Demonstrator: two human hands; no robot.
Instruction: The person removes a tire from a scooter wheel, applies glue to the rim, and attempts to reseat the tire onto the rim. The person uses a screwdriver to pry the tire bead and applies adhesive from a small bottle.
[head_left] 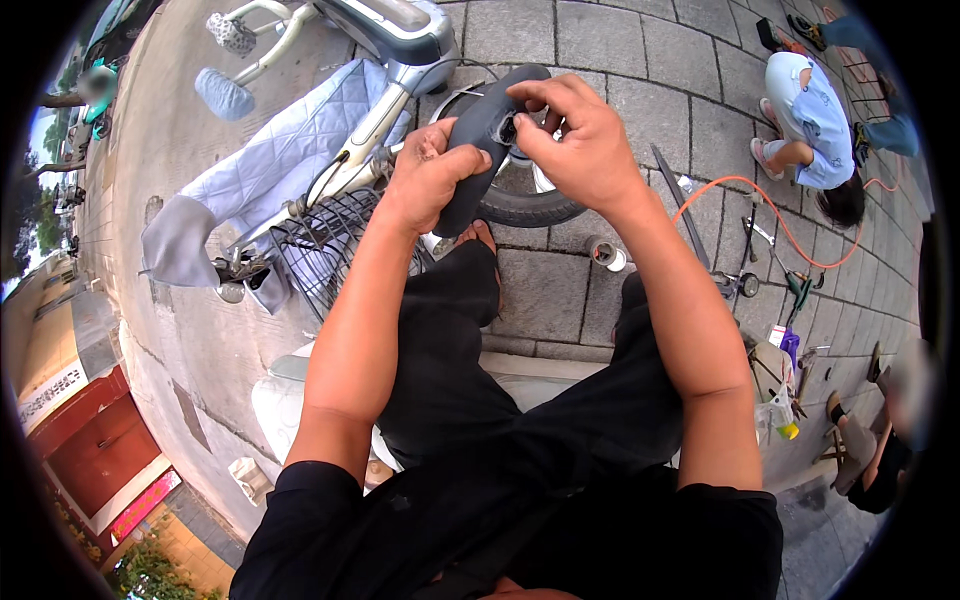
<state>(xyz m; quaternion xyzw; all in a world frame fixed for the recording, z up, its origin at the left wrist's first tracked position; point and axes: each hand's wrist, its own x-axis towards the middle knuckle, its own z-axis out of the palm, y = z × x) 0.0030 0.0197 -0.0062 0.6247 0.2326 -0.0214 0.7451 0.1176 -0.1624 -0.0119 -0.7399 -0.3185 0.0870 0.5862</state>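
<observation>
My left hand (432, 172) grips a dark grey rubber tube (462, 208), thumb across its face and fingers wrapped round its side. My right hand (570, 140) has thumb and forefinger on the tube at a rough, blackened spot (503, 128), with the other fingers curled. The tube is held over a wheel with a black tyre (525, 212), which lies beside a pale scooter frame (405, 75). A small open can (607, 255) stands on the paving below my right wrist.
A quilted cover (290, 150) and wire basket (310, 255) are at left. Tools (750, 240), an orange hose (700, 188) and a bag (775, 415) lie right. A bent-over person (800, 130) is upper right; other people's legs (855, 440) show at the right edge.
</observation>
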